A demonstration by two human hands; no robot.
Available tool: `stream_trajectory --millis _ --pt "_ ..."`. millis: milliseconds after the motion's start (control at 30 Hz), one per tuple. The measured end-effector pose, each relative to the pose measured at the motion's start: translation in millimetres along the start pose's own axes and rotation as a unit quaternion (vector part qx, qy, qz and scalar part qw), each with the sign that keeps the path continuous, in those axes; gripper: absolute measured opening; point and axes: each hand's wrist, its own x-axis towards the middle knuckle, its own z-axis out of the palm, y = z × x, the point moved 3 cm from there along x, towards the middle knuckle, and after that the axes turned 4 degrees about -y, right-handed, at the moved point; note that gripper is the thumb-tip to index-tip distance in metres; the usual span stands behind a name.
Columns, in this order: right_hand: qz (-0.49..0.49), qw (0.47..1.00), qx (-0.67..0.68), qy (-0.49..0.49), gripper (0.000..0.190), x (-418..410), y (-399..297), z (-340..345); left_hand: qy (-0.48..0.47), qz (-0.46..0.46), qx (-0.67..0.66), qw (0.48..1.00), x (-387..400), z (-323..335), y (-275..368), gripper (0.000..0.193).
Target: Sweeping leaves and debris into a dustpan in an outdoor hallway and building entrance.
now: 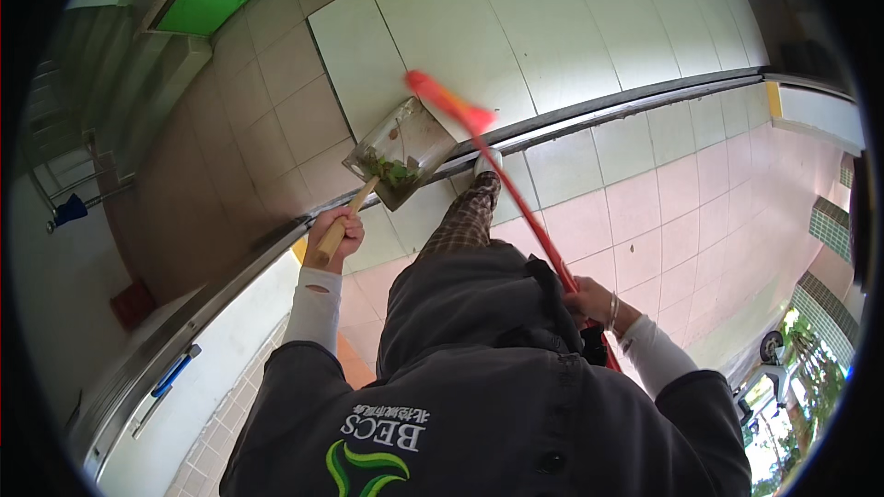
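My left hand [340, 233] grips the wooden handle [359, 197] of a metal dustpan [423, 125]. Green and dry leaves [392, 169] lie in the dustpan, gathered near the handle end. The pan is over the metal threshold strip [587, 100], but I cannot tell if it touches the floor. My right hand [588, 298] is closed around the red shaft [525, 210] of a broom. The broom's red head [449, 102], slightly blurred, is just beyond the dustpan's right side, above pale tiles.
Pink and pale floor tiles [628, 207] spread to the right, with one small dry leaf [631, 248] on them. A white door [207, 338] with a blue handle [173, 373] stands at lower left. My shoe [489, 160] is at the threshold. A parked two-wheeler [766, 379] shows outdoors.
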Motion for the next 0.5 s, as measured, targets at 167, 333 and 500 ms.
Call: stream_trajectory --millis 167,333,500 --pt "-0.001 0.998 -0.042 -0.035 0.010 -25 -7 49 -0.067 -0.015 -0.005 0.998 -3 -22 -1 0.010" --pt "-0.100 0.949 -0.215 0.205 0.014 7 -52 9 -0.056 -0.050 -0.015 0.997 -36 -57 3 0.011" --pt "-0.075 0.835 -0.382 0.388 0.018 86 -130 -44 -0.008 -0.052 -0.065 0.997 -60 -45 11 0.007"
